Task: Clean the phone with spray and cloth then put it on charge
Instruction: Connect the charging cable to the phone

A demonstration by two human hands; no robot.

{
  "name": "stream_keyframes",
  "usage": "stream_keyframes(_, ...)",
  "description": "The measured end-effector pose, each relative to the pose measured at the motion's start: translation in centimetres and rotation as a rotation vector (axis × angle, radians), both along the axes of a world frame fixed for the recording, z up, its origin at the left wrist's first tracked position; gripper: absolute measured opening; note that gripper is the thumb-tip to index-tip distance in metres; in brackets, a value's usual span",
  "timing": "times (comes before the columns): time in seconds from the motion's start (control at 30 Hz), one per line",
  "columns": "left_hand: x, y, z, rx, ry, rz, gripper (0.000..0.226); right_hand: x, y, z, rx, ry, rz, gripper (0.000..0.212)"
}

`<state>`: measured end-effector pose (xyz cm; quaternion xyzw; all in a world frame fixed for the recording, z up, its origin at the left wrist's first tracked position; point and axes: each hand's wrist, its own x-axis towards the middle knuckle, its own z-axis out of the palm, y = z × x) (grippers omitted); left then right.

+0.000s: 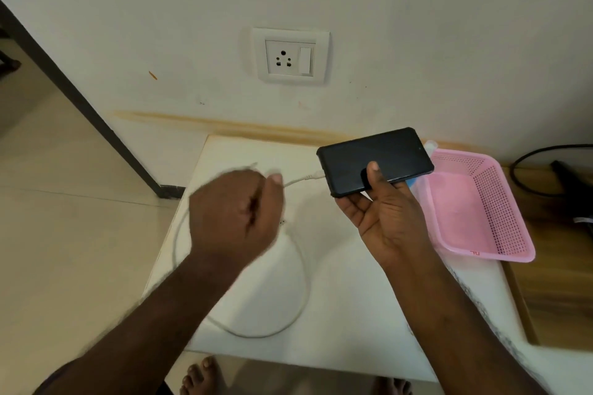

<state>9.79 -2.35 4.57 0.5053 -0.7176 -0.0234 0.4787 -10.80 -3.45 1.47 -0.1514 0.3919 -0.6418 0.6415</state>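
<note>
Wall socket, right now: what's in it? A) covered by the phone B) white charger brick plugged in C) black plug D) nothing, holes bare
D: the wall socket shows its three holes bare, while the white cable runs from the left hand to the end of the phone, which the right hand holds over the table.

Single head view, wide-angle, looks forward and down, close over white tabletop (337,266); wall socket (290,56) upper centre of frame.
</note>
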Motion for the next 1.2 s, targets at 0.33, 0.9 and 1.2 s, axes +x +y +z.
stream_keyframes(0.33,-0.7,0.5,-7.9,0.72,-0.532,0.254,0.055,-0.5,0.8,-0.4,-0.004,-0.156,-0.01,0.045)
stream_keyframes(0.9,1.1,-3.0,-9.1,0.828,-0.523,0.271,0.053,-1.0,0.8,-0.3,-0.022,-0.121,-0.119,0.048)
stream_keyframes(1.2,-0.8,-0.8,-5.6,0.956,-0.186,0.157,0.027,-1.2,0.5,-0.1,-0.043,-0.086,-0.152,0.049)
